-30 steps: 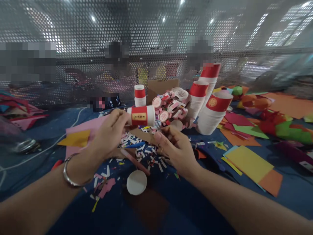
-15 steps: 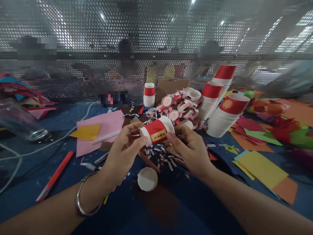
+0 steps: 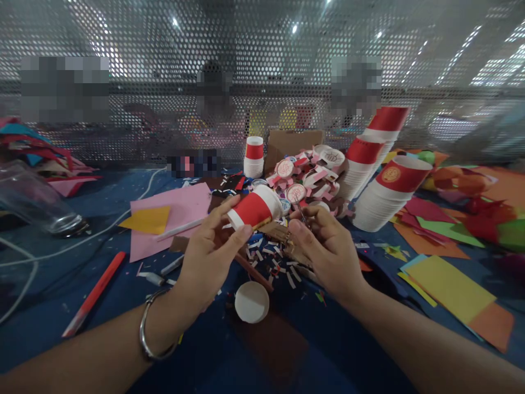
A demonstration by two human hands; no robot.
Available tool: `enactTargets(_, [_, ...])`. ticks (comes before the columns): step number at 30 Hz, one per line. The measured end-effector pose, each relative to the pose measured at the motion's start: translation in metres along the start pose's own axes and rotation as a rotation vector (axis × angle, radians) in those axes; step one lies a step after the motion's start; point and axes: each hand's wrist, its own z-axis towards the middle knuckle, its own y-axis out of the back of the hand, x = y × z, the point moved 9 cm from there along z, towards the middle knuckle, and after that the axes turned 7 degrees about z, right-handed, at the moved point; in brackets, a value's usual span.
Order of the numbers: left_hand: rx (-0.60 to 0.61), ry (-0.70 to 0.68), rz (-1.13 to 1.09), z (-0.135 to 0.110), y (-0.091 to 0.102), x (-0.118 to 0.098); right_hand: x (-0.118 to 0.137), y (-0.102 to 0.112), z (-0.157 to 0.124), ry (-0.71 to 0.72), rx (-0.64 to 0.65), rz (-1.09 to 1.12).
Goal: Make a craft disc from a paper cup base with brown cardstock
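My left hand (image 3: 217, 241) is closed around a red and white paper cup (image 3: 254, 207), which lies tilted on its side with its base toward the upper right. In my right hand (image 3: 322, 241) is a thin dark metal tool that looks like small scissors (image 3: 302, 214), mostly hidden by the fingers. A small gap separates the right fingertips from the cup. Below the hands, a round white cup-like piece (image 3: 251, 302) rests on the blue table. White paper snippets (image 3: 262, 254) are scattered between the hands.
Stacked paper cups (image 3: 375, 200) lean at the right, beside a heap of cut cup pieces (image 3: 309, 175). A smaller cup stack (image 3: 254, 156) stands behind. Coloured paper (image 3: 451, 287) lies right, pink paper (image 3: 184, 208) and a red stick (image 3: 94, 293) left. A perforated metal screen (image 3: 262, 49) rises behind.
My right hand has come away from the cup, opening a gap. The cup has turned in my left hand, so its gold label now mostly faces downward.
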Motion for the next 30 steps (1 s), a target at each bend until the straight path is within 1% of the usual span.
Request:
enactTargets(2, [-0.025, -0.059, 0.044, 0.001, 0.003, -0.003, -0.003, -0.005, -0.005, -0.055, 0.033, 0.103])
enactTargets(4, [0.006, -0.092, 0.062, 0.001, 0.0, -0.004, -0.006, -0.019, -0.011, -0.119, 0.15, 0.197])
enactTargets(6, [0.037, -0.104, 0.065, 0.0, -0.004, -0.005, -0.008, -0.035, -0.018, -0.178, 0.279, 0.246])
enactTargets(7, [0.045, -0.102, 0.066, 0.0, -0.006, -0.005, -0.009, -0.041, -0.021, -0.206, 0.325, 0.26])
enactTargets(9, [0.043, -0.098, 0.071, -0.001, -0.007, -0.004, -0.013, -0.048, -0.024, -0.264, 0.367, 0.295])
enactTargets(13, [0.009, -0.127, 0.075, -0.001, -0.003, -0.004, -0.021, -0.054, -0.027, -0.385, 0.367, 0.381])
enactTargets(16, [-0.026, -0.151, 0.085, 0.0, 0.001, -0.003, -0.023, -0.055, -0.028, -0.448, 0.337, 0.433])
enactTargets(19, [-0.028, -0.151, 0.084, 0.001, 0.002, -0.002, -0.025, -0.056, -0.03, -0.502, 0.322, 0.462])
enactTargets(24, [-0.031, -0.155, 0.124, 0.002, 0.003, -0.004, -0.025, -0.056, -0.033, -0.553, 0.318, 0.47])
enactTargets(30, [-0.043, -0.2, 0.186, 0.004, 0.006, -0.005, -0.025, -0.058, -0.034, -0.607, 0.302, 0.482])
